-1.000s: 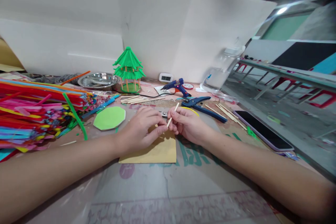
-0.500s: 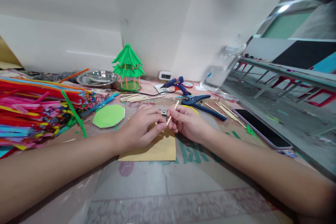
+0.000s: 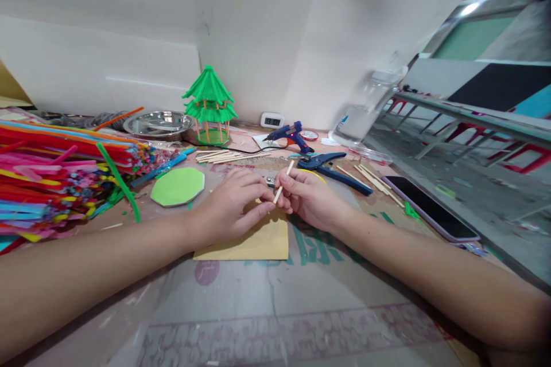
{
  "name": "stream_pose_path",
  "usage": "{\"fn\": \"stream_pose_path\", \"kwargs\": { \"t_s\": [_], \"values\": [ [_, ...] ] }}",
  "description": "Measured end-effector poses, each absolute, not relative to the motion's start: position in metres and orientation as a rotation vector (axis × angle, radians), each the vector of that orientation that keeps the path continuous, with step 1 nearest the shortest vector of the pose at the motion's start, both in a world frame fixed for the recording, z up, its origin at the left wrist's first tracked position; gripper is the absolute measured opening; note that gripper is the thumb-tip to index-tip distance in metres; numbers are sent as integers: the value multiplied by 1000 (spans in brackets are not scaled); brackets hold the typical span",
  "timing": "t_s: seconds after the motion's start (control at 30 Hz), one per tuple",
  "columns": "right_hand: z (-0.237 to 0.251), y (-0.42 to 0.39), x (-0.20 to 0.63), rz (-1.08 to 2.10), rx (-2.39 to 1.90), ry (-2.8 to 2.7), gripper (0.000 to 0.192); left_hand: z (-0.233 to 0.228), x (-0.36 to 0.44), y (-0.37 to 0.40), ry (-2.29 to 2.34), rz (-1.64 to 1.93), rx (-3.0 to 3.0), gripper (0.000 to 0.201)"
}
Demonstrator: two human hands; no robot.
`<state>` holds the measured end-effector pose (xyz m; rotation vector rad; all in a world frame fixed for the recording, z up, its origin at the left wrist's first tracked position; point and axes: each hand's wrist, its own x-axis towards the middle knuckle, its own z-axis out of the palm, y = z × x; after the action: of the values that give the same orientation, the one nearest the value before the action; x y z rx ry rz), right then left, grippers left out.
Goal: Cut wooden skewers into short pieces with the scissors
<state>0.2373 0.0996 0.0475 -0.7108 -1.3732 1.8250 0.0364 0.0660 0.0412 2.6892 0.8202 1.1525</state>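
Above cardboard [image 3: 258, 243] edge, stick [image 3: 284, 179].

Short pale wooden stick [image 3: 283, 183], tilted, pinched between fingers [image 3: 282, 195]

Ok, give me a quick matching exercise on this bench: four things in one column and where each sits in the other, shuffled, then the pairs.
Things:
1. wooden stick
2. green pagoda model
3. phone
4. pipe cleaners

Places:
A. piled at the table's left side
B. pinched between the left hand and the right hand
C. lying flat, screen up, near the right edge
D. standing at the back, beside the metal dish

Pairs: 1-B, 2-D, 3-C, 4-A
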Motion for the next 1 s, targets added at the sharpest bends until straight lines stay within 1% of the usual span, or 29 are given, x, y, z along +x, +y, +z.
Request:
{"fn": "stream_pose_path", "kwargs": {
  "t_s": [0.3, 0.37, 0.47, 0.6, 0.7, 0.77, 0.83, 1.0],
  "values": [
    [49, 97, 237, 1794, -717, -1396, 36, 43, 35, 67, 868, 1070, 2712, 13],
    [49, 97, 236, 1788, -726, -1396, 35, 50, 34, 69, 899, 953, 2739, 15],
    [49, 96, 236, 1779, -737, -1387, 34, 66, 27, 74, 1004, 679, 2773, 19],
    [52, 92, 238, 1731, -746, -1452, 39, 82, 14, 83, 1213, 305, 2671, 15],
    [56, 87, 239, 1500, -822, -1646, 40, 86, 6, 87, 1210, 134, 2578, 11],
    [58, 86, 240, 1273, -877, -1817, 34, 85, 5, 87, 1193, 99, 2548, 9],
    [59, 87, 240, 1066, -910, -1978, 26, 82, 7, 86, 1199, 94, 2534, 12],
    [55, 97, 241, 672, -934, -2235, 13, 82, 13, 79, 1220, 91, 2530, 18]
  ]
}}
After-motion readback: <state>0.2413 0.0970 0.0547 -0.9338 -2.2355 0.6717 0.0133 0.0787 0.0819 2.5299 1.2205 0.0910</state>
